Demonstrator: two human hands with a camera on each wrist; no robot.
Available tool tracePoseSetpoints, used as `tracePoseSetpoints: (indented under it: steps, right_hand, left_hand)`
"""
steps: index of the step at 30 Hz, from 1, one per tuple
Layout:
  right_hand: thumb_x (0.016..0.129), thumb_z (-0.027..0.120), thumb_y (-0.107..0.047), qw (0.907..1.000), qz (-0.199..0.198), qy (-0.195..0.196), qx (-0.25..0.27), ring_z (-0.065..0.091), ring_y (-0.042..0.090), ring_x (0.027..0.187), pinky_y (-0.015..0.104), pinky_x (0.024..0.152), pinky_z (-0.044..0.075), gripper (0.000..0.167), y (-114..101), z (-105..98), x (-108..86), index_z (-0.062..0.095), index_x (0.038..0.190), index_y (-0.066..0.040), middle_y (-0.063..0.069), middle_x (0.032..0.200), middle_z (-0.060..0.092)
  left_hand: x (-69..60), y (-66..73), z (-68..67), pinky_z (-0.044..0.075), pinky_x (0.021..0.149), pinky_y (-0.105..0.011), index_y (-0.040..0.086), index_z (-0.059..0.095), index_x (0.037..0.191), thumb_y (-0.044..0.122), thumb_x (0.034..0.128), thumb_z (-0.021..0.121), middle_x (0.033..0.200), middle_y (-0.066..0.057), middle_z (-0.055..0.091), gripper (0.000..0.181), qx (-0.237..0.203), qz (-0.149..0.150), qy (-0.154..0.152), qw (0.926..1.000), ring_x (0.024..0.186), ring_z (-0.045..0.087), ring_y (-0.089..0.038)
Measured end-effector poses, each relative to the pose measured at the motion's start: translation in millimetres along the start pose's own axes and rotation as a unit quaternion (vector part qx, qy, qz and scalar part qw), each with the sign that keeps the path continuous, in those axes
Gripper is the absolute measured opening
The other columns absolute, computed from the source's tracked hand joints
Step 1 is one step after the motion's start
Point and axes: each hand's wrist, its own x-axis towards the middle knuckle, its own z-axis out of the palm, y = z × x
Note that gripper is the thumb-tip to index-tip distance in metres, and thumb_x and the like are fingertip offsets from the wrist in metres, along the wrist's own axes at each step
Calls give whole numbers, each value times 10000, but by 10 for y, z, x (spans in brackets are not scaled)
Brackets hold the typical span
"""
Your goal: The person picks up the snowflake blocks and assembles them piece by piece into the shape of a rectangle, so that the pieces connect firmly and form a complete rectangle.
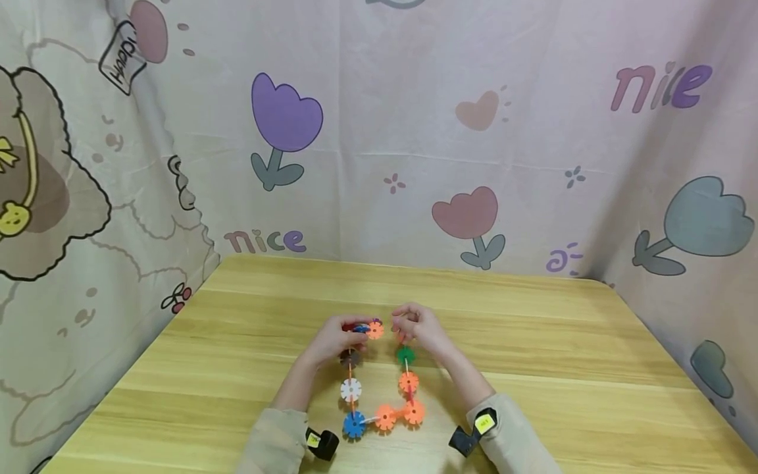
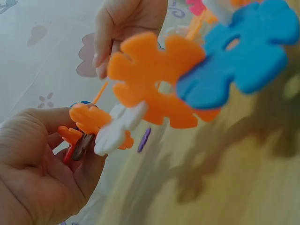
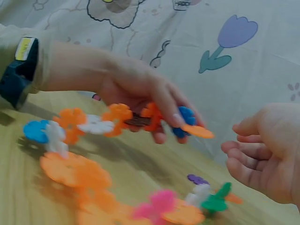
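Note:
A chain of interlocking plastic flower discs, with a blue disc (image 1: 354, 425) at its near left corner, forms a U on the table. My left hand (image 1: 334, 342) grips the chain's left end, pinching around a blue disc (image 3: 184, 123) and red and brown discs. An orange disc (image 1: 374, 330) sticks out beyond those fingertips. Just right of it, my right hand (image 1: 422, 329) hovers with loosely bent fingers, and nothing shows between them in the right wrist view. Below that hand lies the chain's right end, with a green disc (image 1: 405, 355) and an orange tip (image 3: 234, 198).
The chain stands on a wood-grain table (image 1: 249, 289). A loose-looking purple disc (image 3: 198, 179) lies beyond the chain's right end. A printed curtain (image 1: 367, 217) hangs behind the table. Each wrist wears a black camera (image 1: 322, 445).

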Motion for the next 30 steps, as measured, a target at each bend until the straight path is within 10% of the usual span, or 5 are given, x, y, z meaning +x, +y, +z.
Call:
tracePoseSetpoints:
  steps: [10,20,30]
  right_hand:
    - [891,602,-83,9954,117,587,-749,558,290,830,374,698,486,223,37,-46,291,598,1068,53,84,877,598]
    - [842,677,-114,9701,221,-67,-2416,566,195,854,305,723,488,249,188,93,590,634,1054,11,77,930,617]
    - [761,763,-135,9580,294,-284,-2839,548,181,770,314,682,471,241,219,211,637,645,940,-23,48,849,608]
  left_hand:
    - [-118,-14,-229,506,597,-289,-77,530,1237,53,897,573,885,-227,630,366,348,12,-60,9994,753,637,-295]
    - [-129,-24,-245,505,588,-306,-45,556,1225,67,892,589,870,-189,639,354,483,-154,20,9987,734,634,-254]
    - [-142,-40,-250,480,561,-286,-58,560,1209,79,898,582,858,-180,644,341,527,-125,86,9985,733,635,-277]
